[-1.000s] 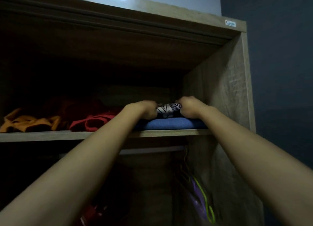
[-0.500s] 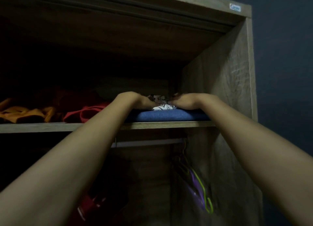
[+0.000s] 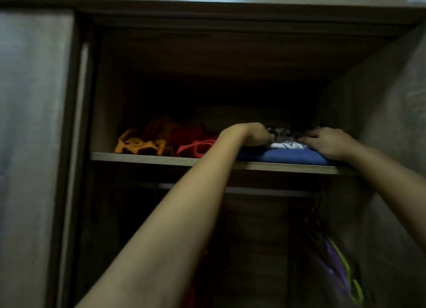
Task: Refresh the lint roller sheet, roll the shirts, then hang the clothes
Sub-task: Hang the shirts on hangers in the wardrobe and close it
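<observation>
Reaching up from the bottom of the view, two bare forearms crossed in front of the dark lower section of the brown wood-grain wardrobe (image 3: 380, 114) toward its light wooden shelf board (image 3: 143, 157). Below that shelf, far right, purple and lime-green plastic hangers (image 3: 338, 261) hung blurred from the grey metal rail (image 3: 265, 191) just under the board. Something red showed low under the shelf, too dark to identify.

On the shelf, right end, a folded blue fabric garment (image 3: 292, 157) lay flat at the front edge. A white shirt with black print (image 3: 285, 139) sat on top of the blue garment. Left hand (image 3: 255, 135) was on the shirt's left side, wrist bent, fingers curled down onto the cloth and apparently gripping it; fingertips hidden. Right hand (image 3: 327, 141) lay palm down on the shirt's right side, fingers spread fairly straight, pressing on it, heel over the blue garment.

Left of the blue garment on the same shelf, a crumpled red cloth (image 3: 196, 146) sat just beside it, then a crumpled orange cloth (image 3: 140, 144) further left. Behind the shelf contents the back was black, no detail. Far left of the shelf, a pale grey wardrobe door panel (image 3: 30, 146) stood blurred.
</observation>
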A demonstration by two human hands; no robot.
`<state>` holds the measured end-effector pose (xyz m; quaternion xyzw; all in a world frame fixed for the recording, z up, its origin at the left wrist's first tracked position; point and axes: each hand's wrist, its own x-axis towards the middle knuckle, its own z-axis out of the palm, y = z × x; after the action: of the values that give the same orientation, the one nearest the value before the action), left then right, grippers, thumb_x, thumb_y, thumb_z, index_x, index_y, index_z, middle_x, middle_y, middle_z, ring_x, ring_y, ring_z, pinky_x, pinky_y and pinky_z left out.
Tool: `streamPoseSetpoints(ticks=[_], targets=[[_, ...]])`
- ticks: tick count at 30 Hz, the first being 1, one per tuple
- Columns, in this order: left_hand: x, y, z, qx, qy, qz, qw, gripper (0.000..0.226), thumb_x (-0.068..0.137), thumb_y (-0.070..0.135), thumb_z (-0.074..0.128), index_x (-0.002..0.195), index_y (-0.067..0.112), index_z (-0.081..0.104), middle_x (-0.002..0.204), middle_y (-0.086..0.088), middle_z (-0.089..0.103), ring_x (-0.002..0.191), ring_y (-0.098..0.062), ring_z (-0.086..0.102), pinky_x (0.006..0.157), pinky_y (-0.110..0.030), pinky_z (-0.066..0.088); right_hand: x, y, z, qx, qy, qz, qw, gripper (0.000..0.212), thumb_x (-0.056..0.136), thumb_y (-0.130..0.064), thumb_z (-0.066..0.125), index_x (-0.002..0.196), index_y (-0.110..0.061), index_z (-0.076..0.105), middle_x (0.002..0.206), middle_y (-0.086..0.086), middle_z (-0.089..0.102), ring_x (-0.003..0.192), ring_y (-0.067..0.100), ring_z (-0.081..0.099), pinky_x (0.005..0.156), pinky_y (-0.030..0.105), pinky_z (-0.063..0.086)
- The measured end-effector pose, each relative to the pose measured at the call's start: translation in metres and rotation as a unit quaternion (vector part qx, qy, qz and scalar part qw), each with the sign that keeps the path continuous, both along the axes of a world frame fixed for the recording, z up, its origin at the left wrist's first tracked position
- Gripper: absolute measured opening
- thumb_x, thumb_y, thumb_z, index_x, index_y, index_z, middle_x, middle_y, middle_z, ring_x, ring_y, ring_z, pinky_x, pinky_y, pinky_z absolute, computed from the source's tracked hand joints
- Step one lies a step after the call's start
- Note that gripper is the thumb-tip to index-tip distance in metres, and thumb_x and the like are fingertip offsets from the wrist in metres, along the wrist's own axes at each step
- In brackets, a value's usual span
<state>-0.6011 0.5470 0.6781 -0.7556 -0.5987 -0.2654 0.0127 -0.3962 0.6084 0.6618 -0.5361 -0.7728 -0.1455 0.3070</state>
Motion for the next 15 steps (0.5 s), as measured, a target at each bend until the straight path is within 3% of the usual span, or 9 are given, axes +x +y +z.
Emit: streamPoseSetpoints(ticks=[4,6,10,15], targets=[[-0.026,-0.042,-0.005,0.097,-0.045,-0.045,0.993,0.03,0.097,0.033,0.046,0.121,0.022,0.06,0.108,0.008,0.059,0.094,-0.005,0.056,0.074,-0.023,0.041,-0.003,-0.012,-0.013,0.116,0.085,0.004,0.99,0.029,0.093,-0.034,0.053,0.114,-0.017,0.065,0.102,0.012,0.066,0.086,0.029,0.061,0.079,0.05,0.053],[-0.044,-0.064,-0.014,0.18,-0.054,-0.041,0.981,0.026,0.097,0.03,0.048,0.118,0.024,0.061,0.104,0.012,0.058,0.091,0.0,0.056,0.067,-0.014,0.04,-0.013,-0.027,-0.024,0.193,0.108,0.016,0.975,0.022,0.092,-0.026,0.056,0.105,-0.012,0.067,0.098,0.014,0.063,0.083,0.028,0.057,0.076,0.046,0.051],[-0.082,-0.099,-0.037,0.329,-0.056,-0.004,0.943,0.019,0.096,0.031,0.05,0.108,0.026,0.063,0.096,0.013,0.062,0.086,0.006,0.057,0.067,-0.011,0.043,-0.051,-0.062,-0.05,0.288,0.145,0.029,0.946,0.019,0.087,-0.021,0.06,0.1,-0.01,0.068,0.114,0.017,0.056,0.103,0.035,0.051,0.088,0.046,0.043],[-0.121,-0.124,-0.06,0.351,-0.045,0.04,0.935,0.022,0.097,0.029,0.05,0.112,0.02,0.063,0.104,0.007,0.063,0.092,-0.001,0.058,0.071,-0.011,0.042,-0.084,-0.079,-0.055,0.294,0.148,0.018,0.944,0.03,0.087,-0.027,0.061,0.115,-0.016,0.062,0.138,0.012,0.045,0.132,0.03,0.036,0.111,0.053,0.029]])
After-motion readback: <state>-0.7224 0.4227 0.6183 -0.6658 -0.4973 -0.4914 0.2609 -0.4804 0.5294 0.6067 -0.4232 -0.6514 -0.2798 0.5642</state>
